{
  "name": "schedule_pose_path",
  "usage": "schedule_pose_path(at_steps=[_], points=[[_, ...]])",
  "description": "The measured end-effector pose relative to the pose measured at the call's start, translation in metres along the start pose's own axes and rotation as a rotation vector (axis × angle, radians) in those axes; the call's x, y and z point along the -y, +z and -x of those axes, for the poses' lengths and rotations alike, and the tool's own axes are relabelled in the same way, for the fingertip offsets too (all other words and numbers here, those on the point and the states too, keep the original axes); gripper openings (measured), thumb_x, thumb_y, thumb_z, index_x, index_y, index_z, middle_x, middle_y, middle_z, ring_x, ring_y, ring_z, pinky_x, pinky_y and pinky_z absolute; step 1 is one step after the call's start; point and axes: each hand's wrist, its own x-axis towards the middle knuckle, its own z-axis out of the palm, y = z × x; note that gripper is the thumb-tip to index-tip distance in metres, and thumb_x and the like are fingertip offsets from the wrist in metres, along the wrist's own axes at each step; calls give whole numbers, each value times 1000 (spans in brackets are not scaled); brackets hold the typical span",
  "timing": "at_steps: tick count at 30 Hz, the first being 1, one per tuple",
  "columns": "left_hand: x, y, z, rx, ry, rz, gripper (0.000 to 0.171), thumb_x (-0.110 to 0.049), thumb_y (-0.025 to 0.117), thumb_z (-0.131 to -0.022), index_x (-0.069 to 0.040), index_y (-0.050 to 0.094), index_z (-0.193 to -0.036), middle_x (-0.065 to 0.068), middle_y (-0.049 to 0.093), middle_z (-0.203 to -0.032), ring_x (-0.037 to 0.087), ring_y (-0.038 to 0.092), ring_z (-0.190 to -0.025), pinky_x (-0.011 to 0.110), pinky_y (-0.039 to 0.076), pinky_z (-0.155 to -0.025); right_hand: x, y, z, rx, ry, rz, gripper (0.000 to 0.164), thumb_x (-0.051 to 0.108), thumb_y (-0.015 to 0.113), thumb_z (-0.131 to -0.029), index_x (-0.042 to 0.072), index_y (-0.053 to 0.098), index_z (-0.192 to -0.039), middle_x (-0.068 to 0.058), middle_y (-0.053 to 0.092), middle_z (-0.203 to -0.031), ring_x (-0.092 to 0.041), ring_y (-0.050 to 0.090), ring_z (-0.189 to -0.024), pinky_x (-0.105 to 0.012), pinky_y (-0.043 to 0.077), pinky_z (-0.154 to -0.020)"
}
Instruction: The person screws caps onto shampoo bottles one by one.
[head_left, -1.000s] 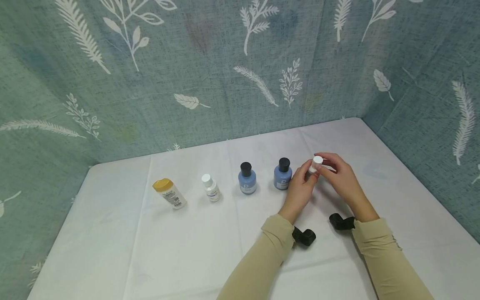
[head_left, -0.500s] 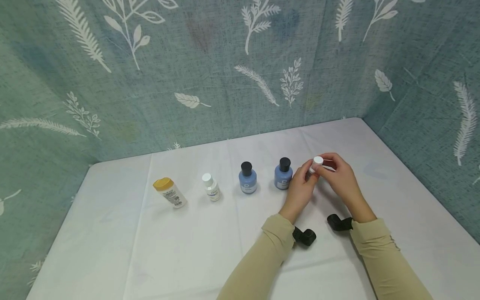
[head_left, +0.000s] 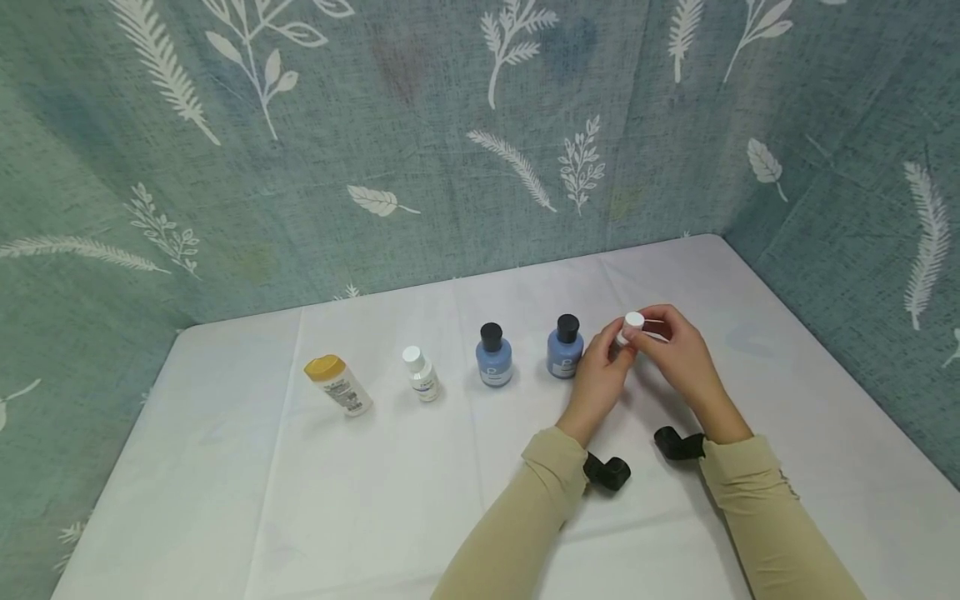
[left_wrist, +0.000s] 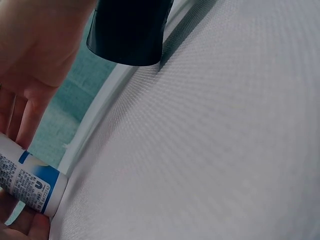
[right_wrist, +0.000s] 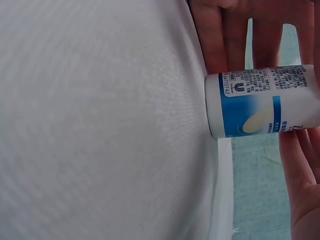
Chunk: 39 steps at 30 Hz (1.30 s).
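Note:
A small white bottle (head_left: 633,322) with a white cap is between both hands at the right of the table in the head view. The left hand (head_left: 602,367) grips its left side; the right hand (head_left: 681,354) holds the other side, thumb close to the cap. Both wrist views show the bottle's blue band and small print on its label (right_wrist: 260,102). Its base meets the white cloth, and fingers lie on opposite sides of the bottle body (left_wrist: 35,182). Just left of the left hand stands a blue bottle (head_left: 565,354) with a black cap.
Further left stand another blue bottle (head_left: 494,362), a white bottle (head_left: 423,379) with a white cap, and a tilted-looking white bottle (head_left: 345,392) with a yellow cap. Black wrist-worn devices (head_left: 609,473) jut above the white tablecloth (head_left: 360,508). A patterned green curtain (head_left: 420,167) hangs behind.
The right forearm has shifted slightly left over the last second. Both hands stay at the white bottle, which keeps its place, as do the other bottles.

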Motion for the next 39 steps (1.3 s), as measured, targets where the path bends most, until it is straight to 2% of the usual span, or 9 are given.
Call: schedule_pose_path(at_steps=[9,16,22,26,30,39], points=[[-1,-1,2,-7,-15,39,43,-22,53,-93,-28,45,-136,-2,54,-125,5,50,-107,23,42,-91,-2,0,-3,30,3,5,53,38,66,-84,8,50,-124,-10,51,-126,-26,49,-118,-46,42,-95],[-2,-1,2,-12,-15,43,44,-22,52,-93,-30,45,-136,-5,53,-126,4,50,-107,23,42,-91,0,-3,-3,100,29,15,59,41,67,-81,14,47,-130,-10,49,-129,-26,48,-120,-45,44,-94],[-1,-2,2,-16,-11,64,45,-26,54,-92,-30,44,-136,-7,49,-134,4,48,-115,24,41,-94,2,-13,-4,169,2,17,63,39,65,-84,17,39,-138,-10,44,-136,-30,45,-123,-49,41,-96],[0,-2,2,-18,-24,66,47,-35,56,-91,-28,44,-136,-6,48,-136,6,46,-120,28,39,-98,6,-22,-4,128,-46,6,57,37,61,-87,17,40,-137,-5,46,-136,-22,44,-124,-46,37,-100],[0,-3,1,-17,-47,46,49,-41,58,-88,-28,45,-134,-7,50,-133,7,44,-123,31,37,-102,11,-32,-4,67,-89,31,51,35,55,-91,19,41,-137,-3,47,-136,-20,43,-125,-47,34,-102],[-6,4,3,-22,-109,8,60,-44,64,-83,-28,40,-136,-5,50,-133,10,46,-121,35,36,-102,18,-40,-2,23,-77,77,51,38,56,-90,20,43,-136,-3,44,-138,-23,41,-127,-45,34,-103]])
